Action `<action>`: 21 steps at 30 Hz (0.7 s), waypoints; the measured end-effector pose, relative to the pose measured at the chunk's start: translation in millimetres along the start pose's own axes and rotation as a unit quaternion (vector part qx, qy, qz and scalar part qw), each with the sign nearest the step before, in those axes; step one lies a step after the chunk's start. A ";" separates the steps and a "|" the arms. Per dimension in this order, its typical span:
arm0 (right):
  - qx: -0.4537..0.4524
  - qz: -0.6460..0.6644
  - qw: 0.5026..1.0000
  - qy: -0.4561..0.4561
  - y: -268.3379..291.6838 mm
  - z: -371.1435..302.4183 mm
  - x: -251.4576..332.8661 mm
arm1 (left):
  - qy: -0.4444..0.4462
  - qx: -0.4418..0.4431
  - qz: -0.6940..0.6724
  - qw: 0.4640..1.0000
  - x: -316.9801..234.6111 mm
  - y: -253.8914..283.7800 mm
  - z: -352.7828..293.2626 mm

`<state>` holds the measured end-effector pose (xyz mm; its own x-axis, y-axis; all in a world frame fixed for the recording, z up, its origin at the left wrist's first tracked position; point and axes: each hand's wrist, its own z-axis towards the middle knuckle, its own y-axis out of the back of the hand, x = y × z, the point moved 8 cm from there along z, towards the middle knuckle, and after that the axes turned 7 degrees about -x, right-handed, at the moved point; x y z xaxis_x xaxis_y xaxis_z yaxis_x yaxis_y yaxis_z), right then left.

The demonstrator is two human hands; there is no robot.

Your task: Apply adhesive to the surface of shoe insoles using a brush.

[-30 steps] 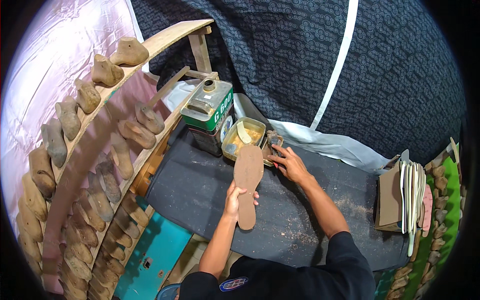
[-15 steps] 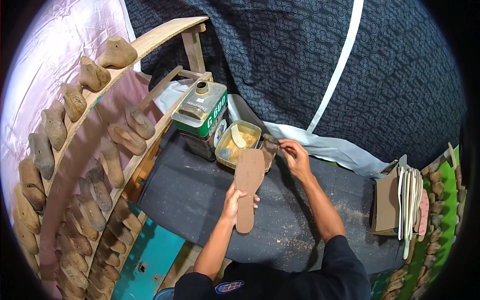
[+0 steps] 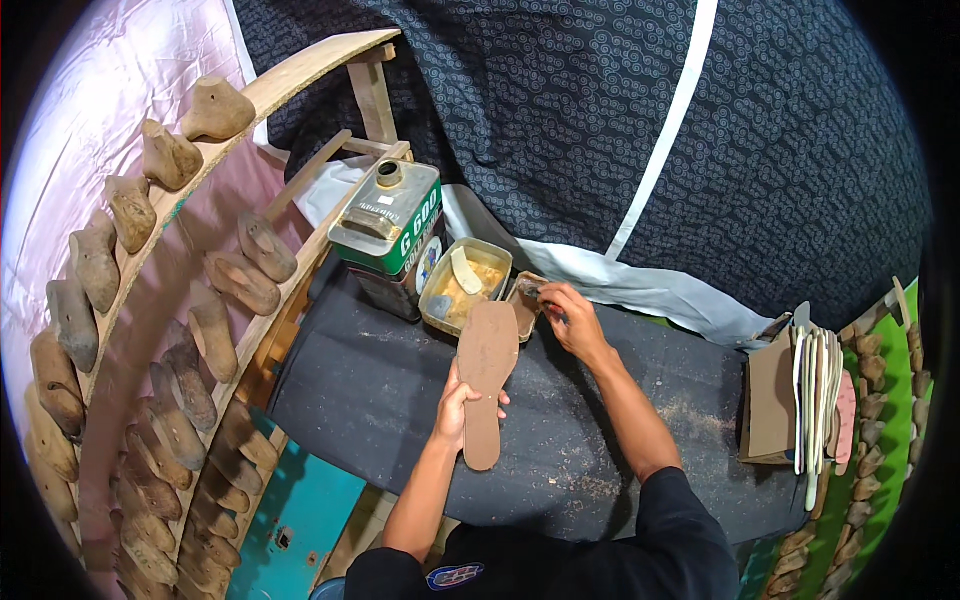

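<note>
My left hand [image 3: 457, 405] is closed around the narrow waist of a brown shoe insole [image 3: 487, 375], held tilted above the table with its wide end pointing away from me. Pinched in the fingers of my right hand [image 3: 572, 318] is what looks like a small dark brush, its tip at a small brownish container [image 3: 522, 318]; my fingers hide most of it. Just left of that container is an open tub [image 3: 435, 317] with yellowish residue, holding a pale curved scraper-like piece [image 3: 466, 271] and a grey lump. The insole's wide end overlaps the tub's near edge.
A green and dark metal can [image 3: 388, 240] stands left of the tub. Wooden shoe lasts [image 3: 240, 282] fill the racks at left, and more line the right edge. A cardboard box [image 3: 768, 400] with pale flat strips stands at the table's right. Crumbs dot the dark tabletop [image 3: 340, 375].
My right hand has moved slightly left and nearer me, bringing the brush down to the small container. The insole stays in my left hand. The whole view has shifted a little.
</note>
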<state>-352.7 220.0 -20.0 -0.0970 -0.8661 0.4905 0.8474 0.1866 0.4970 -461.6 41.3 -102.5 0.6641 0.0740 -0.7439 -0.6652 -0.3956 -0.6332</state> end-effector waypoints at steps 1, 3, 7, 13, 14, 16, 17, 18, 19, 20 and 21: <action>-0.005 0.002 1.000 0.008 0.6 -0.9 -0.8 | 0.002 0.015 -0.011 1.000 0.0 -2.1 -1.6; -0.007 0.011 1.000 -0.008 -2.5 -0.6 0.3 | -0.003 0.034 -0.022 0.999 -2.8 -5.5 -0.6; -0.022 0.025 0.999 -0.034 0.0 -2.2 -0.8 | 0.034 0.051 -0.090 0.994 7.3 -0.3 1.3; -0.210 0.267 0.923 -0.178 37.1 -12.1 -8.8 | 0.050 0.109 -0.144 0.982 -7.7 -28.9 -0.3; -0.220 0.344 0.897 -0.169 39.4 -10.6 -3.8 | 0.040 0.110 -0.115 0.986 -10.1 -30.9 -0.3; -0.242 0.423 0.853 -0.187 46.4 -13.4 4.3 | 0.032 0.114 -0.089 0.989 -12.4 -38.0 0.0; -0.243 0.423 0.853 -0.187 51.8 -14.7 14.6 | 0.027 0.122 -0.062 0.990 -11.5 -43.2 -1.5; -0.249 0.459 0.831 -0.193 54.9 -15.9 22.8 | 0.025 0.123 -0.060 0.990 -10.1 -47.2 -1.6; -0.254 0.495 0.807 -0.197 58.3 -17.2 32.5 | 0.010 0.122 -0.066 0.990 -9.9 -51.2 -2.4; -0.250 0.468 0.829 -0.177 64.2 -16.6 49.0 | -0.008 0.121 -0.071 0.990 -10.6 -54.7 -2.8; -0.242 0.444 0.845 -0.172 69.1 -16.2 68.2 | -0.016 0.115 -0.077 0.990 -8.6 -55.8 -5.1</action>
<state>-292.4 166.4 36.1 0.6150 -0.2828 0.7360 0.7715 0.4087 -0.4876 -428.4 58.0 -59.7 0.7555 0.1475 -0.6384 -0.6190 -0.1586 -0.7692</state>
